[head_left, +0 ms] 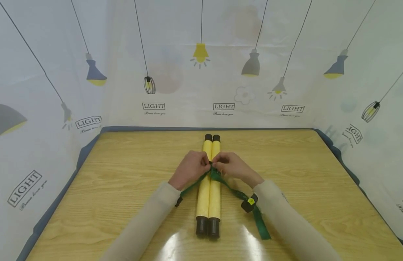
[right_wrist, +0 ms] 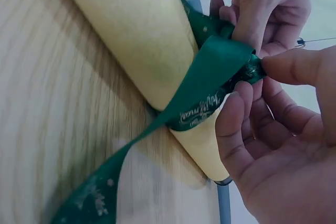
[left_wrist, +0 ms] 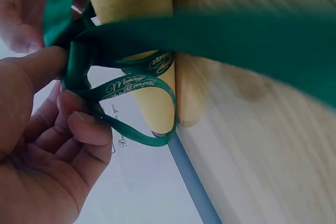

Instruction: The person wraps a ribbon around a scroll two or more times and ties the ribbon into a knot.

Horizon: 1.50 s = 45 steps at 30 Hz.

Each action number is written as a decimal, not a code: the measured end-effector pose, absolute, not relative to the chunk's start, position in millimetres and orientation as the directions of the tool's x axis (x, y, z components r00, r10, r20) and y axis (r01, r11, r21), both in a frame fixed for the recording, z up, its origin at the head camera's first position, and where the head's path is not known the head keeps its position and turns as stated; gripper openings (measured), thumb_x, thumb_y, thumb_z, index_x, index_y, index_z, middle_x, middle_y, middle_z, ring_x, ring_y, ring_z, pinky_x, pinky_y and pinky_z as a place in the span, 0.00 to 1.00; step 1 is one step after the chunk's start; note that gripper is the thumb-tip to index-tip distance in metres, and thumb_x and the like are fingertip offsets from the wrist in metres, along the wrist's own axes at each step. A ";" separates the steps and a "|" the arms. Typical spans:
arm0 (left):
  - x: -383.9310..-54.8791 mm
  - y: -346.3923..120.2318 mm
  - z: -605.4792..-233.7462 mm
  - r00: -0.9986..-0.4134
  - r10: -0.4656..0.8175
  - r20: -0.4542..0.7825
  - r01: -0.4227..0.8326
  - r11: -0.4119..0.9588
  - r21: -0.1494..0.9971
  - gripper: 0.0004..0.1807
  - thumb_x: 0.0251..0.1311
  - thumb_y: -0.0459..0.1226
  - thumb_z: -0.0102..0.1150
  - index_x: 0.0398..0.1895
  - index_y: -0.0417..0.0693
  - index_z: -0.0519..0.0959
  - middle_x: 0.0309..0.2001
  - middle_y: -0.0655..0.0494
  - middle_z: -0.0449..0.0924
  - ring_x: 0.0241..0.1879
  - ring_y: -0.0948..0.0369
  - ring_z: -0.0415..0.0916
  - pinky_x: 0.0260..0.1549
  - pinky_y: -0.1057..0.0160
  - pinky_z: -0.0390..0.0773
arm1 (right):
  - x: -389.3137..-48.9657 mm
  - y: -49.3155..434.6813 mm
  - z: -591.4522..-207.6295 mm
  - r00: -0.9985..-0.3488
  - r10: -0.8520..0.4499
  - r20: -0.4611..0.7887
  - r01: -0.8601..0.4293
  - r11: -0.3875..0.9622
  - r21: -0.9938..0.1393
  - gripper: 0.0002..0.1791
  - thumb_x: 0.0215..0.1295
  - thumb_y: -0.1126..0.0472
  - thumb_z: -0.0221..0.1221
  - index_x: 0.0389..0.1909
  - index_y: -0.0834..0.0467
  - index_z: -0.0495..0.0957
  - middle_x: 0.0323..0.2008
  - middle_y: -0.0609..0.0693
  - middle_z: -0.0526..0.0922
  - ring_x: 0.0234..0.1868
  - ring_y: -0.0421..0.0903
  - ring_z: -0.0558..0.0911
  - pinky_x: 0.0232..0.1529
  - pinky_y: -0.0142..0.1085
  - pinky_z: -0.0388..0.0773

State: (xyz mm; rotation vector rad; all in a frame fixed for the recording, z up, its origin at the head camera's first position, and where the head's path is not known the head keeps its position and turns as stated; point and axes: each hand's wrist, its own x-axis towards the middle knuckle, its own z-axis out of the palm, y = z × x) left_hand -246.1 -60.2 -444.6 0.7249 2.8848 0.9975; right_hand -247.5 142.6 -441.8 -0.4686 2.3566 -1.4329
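Note:
Two pale yellow tubes (head_left: 204, 195) with dark end caps lie side by side on the table. A green ribbon (head_left: 232, 190) with silvery "Merry Christmas" print passes around them. Above the tubes, my left hand (head_left: 193, 166) pinches the ribbon where it bunches into a knot-like fold. My right hand (head_left: 232, 165) faces it from the other side, thumb and fingers pinching the ribbon too. A ribbon loop (left_wrist: 170, 100) hangs beside the left fingers in the left wrist view. Fingers partly hide how the ribbon crosses.
The wood-grain table (head_left: 129, 156) extends to both sides of the tubes. A white printed sheet (head_left: 185, 87) with lamp drawings stands around its back and sides. One ribbon tail (head_left: 261, 224) trails by the right wrist, under a black strap device (head_left: 248, 204).

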 end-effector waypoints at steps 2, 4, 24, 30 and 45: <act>-245.2 -58.8 -445.4 -0.895 0.417 0.157 0.423 0.683 0.595 0.05 0.67 0.33 0.63 0.32 0.46 0.81 0.29 0.54 0.84 0.25 0.65 0.76 0.26 0.68 0.77 | -245.9 142.7 -442.0 -0.889 -0.440 -0.123 -0.078 0.411 -0.908 0.11 0.77 0.60 0.55 0.51 0.61 0.80 0.43 0.56 0.85 0.36 0.52 0.82 0.43 0.54 0.83; -244.4 -57.8 -446.1 -0.890 0.419 0.182 0.439 0.677 0.591 0.06 0.67 0.32 0.63 0.30 0.45 0.80 0.27 0.54 0.83 0.23 0.65 0.75 0.24 0.69 0.75 | -244.4 143.4 -442.8 -0.892 -0.434 -0.123 -0.057 0.380 -0.923 0.11 0.77 0.60 0.56 0.51 0.62 0.80 0.43 0.55 0.85 0.37 0.50 0.81 0.45 0.55 0.82; -247.4 -55.2 -459.1 -0.837 0.445 0.318 0.546 0.714 0.438 0.11 0.69 0.33 0.63 0.28 0.46 0.73 0.22 0.56 0.75 0.20 0.66 0.67 0.19 0.71 0.66 | -244.4 139.2 -455.0 -0.920 -0.294 -0.260 0.181 0.270 -0.946 0.21 0.77 0.51 0.58 0.61 0.61 0.78 0.37 0.50 0.85 0.35 0.42 0.82 0.40 0.36 0.83; -252.7 -65.9 -465.2 -0.837 0.437 0.328 0.547 0.665 0.509 0.10 0.68 0.39 0.67 0.30 0.50 0.76 0.25 0.60 0.77 0.23 0.67 0.70 0.22 0.70 0.71 | -245.3 139.2 -456.9 -0.934 -0.274 -0.229 0.139 0.314 -0.939 0.21 0.75 0.49 0.61 0.55 0.62 0.83 0.35 0.50 0.85 0.34 0.42 0.82 0.40 0.37 0.84; -256.7 -104.6 -457.7 -0.904 0.428 0.021 0.307 0.612 0.729 0.24 0.63 0.49 0.70 0.59 0.48 0.84 0.48 0.50 0.80 0.37 0.58 0.73 0.35 0.62 0.75 | -243.7 146.3 -454.4 -0.940 -0.276 -0.201 0.101 0.338 -0.936 0.18 0.72 0.50 0.64 0.54 0.56 0.84 0.44 0.51 0.87 0.40 0.46 0.84 0.46 0.45 0.84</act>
